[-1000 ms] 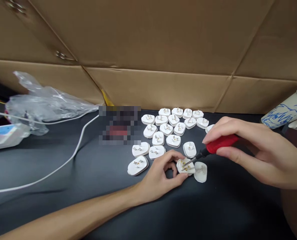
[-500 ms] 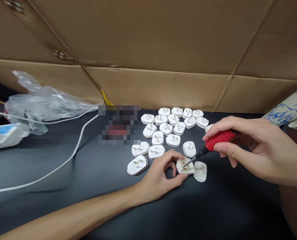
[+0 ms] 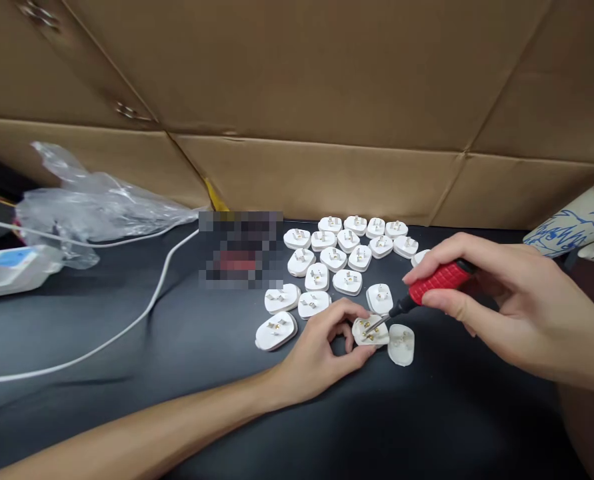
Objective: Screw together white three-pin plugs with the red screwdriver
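Between thumb and fingers, my left hand (image 3: 321, 353) pinches a white plug (image 3: 379, 336) whose inside shows brass-coloured metal parts. My right hand (image 3: 507, 300) is closed on the red grip of a screwdriver (image 3: 439, 281). The screwdriver slants down to the left, and its tip rests among the brass parts of the open plug. Just right of the held plug lies a loose white plug cover (image 3: 401, 345), flat on the table. A closed white plug (image 3: 379, 299) with its pins up lies just behind my left fingertips.
Several white plugs (image 3: 347, 283) lie pins-up on the dark table (image 3: 217, 413). Upright cardboard (image 3: 301, 177) stands behind them. Leftward are a clear plastic bag (image 3: 101, 200), a white cable (image 3: 151, 303) and a pixelated patch. A patterned cup (image 3: 577, 220) is at the far right.
The fingers of my right hand have shifted slightly around the screwdriver's grip. The tip stays in the plug, and my left hand holds the plug in the same place.
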Motion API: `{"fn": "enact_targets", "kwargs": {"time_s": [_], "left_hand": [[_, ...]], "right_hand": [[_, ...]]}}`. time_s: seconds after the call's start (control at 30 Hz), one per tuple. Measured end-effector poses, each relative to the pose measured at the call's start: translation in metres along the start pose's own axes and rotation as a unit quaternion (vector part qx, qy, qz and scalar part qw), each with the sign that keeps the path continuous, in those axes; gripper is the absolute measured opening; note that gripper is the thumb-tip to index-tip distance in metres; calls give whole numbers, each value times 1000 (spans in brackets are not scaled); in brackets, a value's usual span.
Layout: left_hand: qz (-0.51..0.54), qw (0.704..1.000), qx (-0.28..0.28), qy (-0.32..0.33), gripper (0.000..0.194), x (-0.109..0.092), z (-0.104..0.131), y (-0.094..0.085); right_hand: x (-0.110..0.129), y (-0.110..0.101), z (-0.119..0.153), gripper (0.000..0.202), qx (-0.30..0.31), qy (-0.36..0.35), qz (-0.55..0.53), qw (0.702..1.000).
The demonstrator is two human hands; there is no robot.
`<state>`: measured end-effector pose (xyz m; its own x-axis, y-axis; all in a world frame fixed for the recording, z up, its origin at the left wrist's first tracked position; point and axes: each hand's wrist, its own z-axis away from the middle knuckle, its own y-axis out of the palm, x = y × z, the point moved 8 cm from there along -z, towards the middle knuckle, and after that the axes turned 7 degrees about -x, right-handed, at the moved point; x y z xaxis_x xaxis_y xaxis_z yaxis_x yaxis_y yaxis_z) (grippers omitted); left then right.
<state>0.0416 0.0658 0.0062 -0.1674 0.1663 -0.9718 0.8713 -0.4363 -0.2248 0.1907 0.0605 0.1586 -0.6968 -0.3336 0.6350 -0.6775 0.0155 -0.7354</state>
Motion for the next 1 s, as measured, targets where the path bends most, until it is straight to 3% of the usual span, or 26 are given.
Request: {"fn": "enact_targets", "kwargs": {"time_s": [0.13, 0.23, 0.3, 0.37, 0.47, 0.6, 0.7, 0.8, 0.9, 1.0], "left_hand": [[-23, 1000, -2, 8, 22, -1, 1, 0], [1, 1000, 5, 2, 24, -1, 0, 1], [20, 1000, 7, -4, 25, 0, 0, 2], [27, 1000, 5, -14, 26, 2, 0, 2], [13, 1000, 5, -18, 25, 2, 1, 2], [-14, 1000, 6, 1, 24, -1, 2, 2], [-11, 1000, 14, 7, 25, -2, 1, 3], [11, 1000, 9, -5, 26, 0, 0, 2], [14, 1000, 1, -8, 23, 2, 1, 1], [-7, 1000, -6, 3, 23, 2, 1, 1]], "right_hand": [[-11, 1, -2, 20, -74, 69, 30, 994], [-8, 3, -1, 12, -19, 27, 17, 999], [-2, 1, 1, 22, 22, -24, -2, 999], [4, 1, 1, 19, 37, -64, -14, 997], [-2, 3, -4, 4, 3, -21, -9, 1000], [-19, 3, -6, 20, -52, 69, 14, 996], [-14, 5, -1, 15, 25, 28, 10, 999], [3, 3, 5, 23, 88, -75, -27, 993], [6, 1, 3, 15, 63, -68, -55, 994], [-1, 7, -1, 10, 21, -4, -53, 998]]}}
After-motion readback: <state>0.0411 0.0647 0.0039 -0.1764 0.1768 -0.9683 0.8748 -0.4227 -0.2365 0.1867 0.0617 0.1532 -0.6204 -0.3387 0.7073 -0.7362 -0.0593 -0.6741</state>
